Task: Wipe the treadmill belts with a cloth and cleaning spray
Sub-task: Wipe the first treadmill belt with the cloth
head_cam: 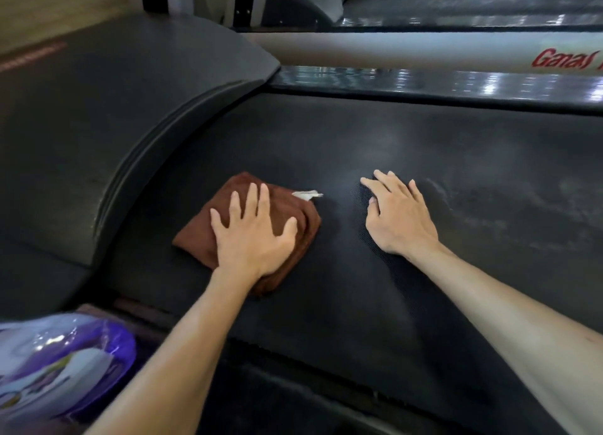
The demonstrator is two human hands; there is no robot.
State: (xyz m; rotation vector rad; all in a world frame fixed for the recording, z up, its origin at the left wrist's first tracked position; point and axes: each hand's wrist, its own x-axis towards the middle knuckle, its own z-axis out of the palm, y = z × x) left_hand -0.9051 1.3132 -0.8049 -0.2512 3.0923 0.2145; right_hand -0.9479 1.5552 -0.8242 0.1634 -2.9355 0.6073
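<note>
A folded brown cloth (287, 206) with a small white tag lies on the black treadmill belt (424, 147). My left hand (253, 235) presses flat on top of the cloth, fingers spread. To its right, my right hand (399, 211) rests palm down on the bare belt, fingers apart, holding nothing. Pale smears show on the belt to the right of that hand. A purple and white spray bottle (62, 359), blurred, sits at the lower left beside the belt.
The curved dark motor cover (107, 114) rises at the left end of the belt. A shiny side rail (424, 82) and a grey frame bar with red lettering (424, 51) run along the far side. Another treadmill (456, 3) stands beyond.
</note>
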